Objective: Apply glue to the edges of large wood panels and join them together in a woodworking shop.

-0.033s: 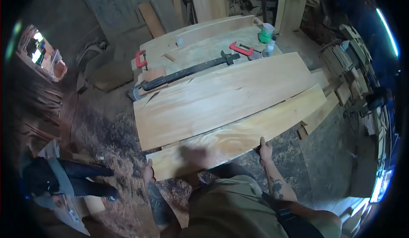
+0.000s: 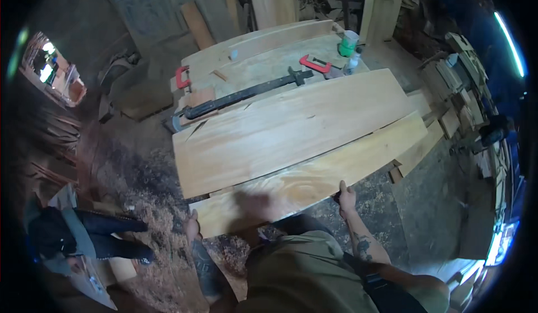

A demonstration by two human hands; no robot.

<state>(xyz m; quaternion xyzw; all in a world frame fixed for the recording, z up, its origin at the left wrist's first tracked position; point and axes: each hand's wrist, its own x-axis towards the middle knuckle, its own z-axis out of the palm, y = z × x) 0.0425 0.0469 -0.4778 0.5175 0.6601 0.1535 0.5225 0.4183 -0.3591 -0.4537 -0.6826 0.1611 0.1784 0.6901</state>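
My left hand (image 2: pixel 193 226) grips the left end of a narrow pale board (image 2: pixel 316 175), thumb over the top edge. My right hand (image 2: pixel 347 197) holds the near long edge of the same board, right of its middle, with the thumb on top. A blurred dark patch hides part of the board's left half. Just beyond it, almost parallel, lies a wide wooden board (image 2: pixel 291 125), with a thin dark gap between the two. Behind the wide board rests a long black bar clamp (image 2: pixel 244 95).
Two red C-clamps (image 2: pixel 315 64), a tub with green contents (image 2: pixel 348 44) and a small bottle (image 2: pixel 353 61) stand on the worktable (image 2: pixel 258 58). Wood pieces (image 2: pixel 448 86) are stacked at right. At lower left is another person (image 2: pixel 106 229). Shavings litter the floor (image 2: pixel 168 201).
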